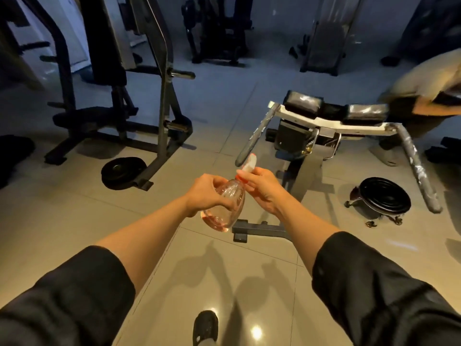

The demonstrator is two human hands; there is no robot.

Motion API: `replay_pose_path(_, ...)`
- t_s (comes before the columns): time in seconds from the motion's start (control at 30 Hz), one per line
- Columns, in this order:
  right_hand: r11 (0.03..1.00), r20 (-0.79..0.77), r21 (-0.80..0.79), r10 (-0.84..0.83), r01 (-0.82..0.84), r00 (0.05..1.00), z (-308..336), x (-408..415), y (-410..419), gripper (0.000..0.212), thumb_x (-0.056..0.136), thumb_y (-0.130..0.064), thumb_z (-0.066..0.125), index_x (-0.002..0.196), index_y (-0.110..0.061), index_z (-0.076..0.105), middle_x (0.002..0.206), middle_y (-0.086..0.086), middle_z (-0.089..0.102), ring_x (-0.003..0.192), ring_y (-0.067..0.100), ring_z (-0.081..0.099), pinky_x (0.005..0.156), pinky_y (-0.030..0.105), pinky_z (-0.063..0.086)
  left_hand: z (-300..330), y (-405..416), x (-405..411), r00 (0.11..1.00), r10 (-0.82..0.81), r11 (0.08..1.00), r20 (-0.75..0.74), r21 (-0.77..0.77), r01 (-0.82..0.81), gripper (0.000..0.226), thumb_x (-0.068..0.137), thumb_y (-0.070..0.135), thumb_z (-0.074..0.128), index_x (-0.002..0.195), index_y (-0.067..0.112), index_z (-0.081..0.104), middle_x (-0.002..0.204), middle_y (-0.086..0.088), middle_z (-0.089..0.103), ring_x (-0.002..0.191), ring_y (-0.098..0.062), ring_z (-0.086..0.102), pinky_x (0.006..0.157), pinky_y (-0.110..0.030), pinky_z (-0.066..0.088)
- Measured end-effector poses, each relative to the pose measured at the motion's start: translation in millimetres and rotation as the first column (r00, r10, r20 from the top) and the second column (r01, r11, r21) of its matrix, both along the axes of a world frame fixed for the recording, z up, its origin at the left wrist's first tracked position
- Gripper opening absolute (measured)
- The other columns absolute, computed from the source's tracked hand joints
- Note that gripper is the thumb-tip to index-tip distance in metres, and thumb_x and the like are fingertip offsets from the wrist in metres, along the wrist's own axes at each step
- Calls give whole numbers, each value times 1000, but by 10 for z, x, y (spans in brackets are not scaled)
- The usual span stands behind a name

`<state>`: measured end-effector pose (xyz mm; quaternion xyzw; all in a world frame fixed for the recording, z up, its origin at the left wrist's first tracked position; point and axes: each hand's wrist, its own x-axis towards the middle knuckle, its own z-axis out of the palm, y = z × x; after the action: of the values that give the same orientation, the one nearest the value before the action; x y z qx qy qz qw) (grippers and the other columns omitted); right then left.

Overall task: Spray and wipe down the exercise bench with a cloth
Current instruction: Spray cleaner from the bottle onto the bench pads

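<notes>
Two hands on spray bottle: left hand wraps round belly, right hand pinches neck. Probably light, slippery; best held there.

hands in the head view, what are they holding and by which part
Both hold one clear plastic spray bottle of pinkish liquid: the left hand grips its rounded body, the right hand grips the neck below the white nozzle.

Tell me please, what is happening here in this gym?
A person stands on the tiled floor holding a clear spray bottle with both hands. The left hand holds its body; the right hand grips the neck below the white spray head. The exercise bench is ahead, not yet touched. No cloth is visible.
</notes>
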<state>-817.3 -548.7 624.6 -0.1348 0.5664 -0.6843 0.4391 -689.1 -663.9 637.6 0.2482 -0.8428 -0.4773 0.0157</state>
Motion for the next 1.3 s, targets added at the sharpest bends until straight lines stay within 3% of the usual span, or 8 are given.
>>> replay_pose_path(0.13,996,-24,63,-65,67,998,-171,-140,-492,23,93,-8,61,111,6,59,61,-4,63,51,2,55,79,24,50,-191,-568,-242,998,-48,999,50,-1,48,44,62,14,88,102,11,70,91,-3,70,83,-16,64,70,-24,51)
replay_pose_path(0.27,985,29,72,-161,159,987,-345,-272,-764,8,90,-6,64,94,0,62,68,3,63,54,3,59,76,25,50,-365,-909,-482,990,-104,994,93,41,100,48,60,16,90,104,11,70,95,-6,71,89,-21,66,83,-37,56)
replay_pose_path(0.47,973,-6,71,-220,220,975,-330,-641,-855,10,89,-5,64,80,-6,61,48,-8,58,53,3,59,81,28,50,-373,-1024,-910,987,-142,986,76,104,134,52,58,15,91,106,12,71,96,-4,71,91,-19,66,80,-31,56)
replay_pose_path(0.57,969,-30,62,-238,240,971,-270,-915,-894,4,88,-5,66,85,-5,63,58,-3,64,62,7,62,75,25,52,-310,-1039,-1163,991,-130,988,44,89,126,54,58,15,91,107,11,70,95,-2,71,90,-18,66,81,-31,55)
replay_pose_path(0.83,975,-2,31,-221,221,975,-140,-1546,-835,8,84,-5,69,89,0,66,76,8,66,75,19,63,89,36,52,-141,-896,-1727,996,-85,993,36,87,81,44,59,16,91,98,18,71,89,2,71,84,-11,64,75,-22,53)
replay_pose_path(1.07,984,-28,21,-175,176,984,-141,-1829,-804,9,85,-7,69,90,0,67,82,10,66,78,18,64,87,35,54,-122,-832,-1954,998,-47,997,48,67,44,48,58,22,91,102,15,72,93,-2,71,91,-18,66,83,-34,56)
replay_pose_path(1.2,983,7,19,-181,180,984,-168,-1835,-863,8,84,-7,70,88,0,65,82,13,64,83,23,61,93,39,52,-103,-878,-1955,997,-48,998,53,50,45,46,58,24,92,100,15,73,90,1,72,89,-15,67,80,-30,56)
replay_pose_path(1.3,986,-5,28,-166,166,986,-153,-1885,-833,13,84,-6,69,93,2,65,80,11,66,77,19,64,85,33,54,-90,-870,-2007,994,-76,996,72,45,73,46,60,22,91,101,13,73,92,-1,72,91,-17,66,81,-31,55)
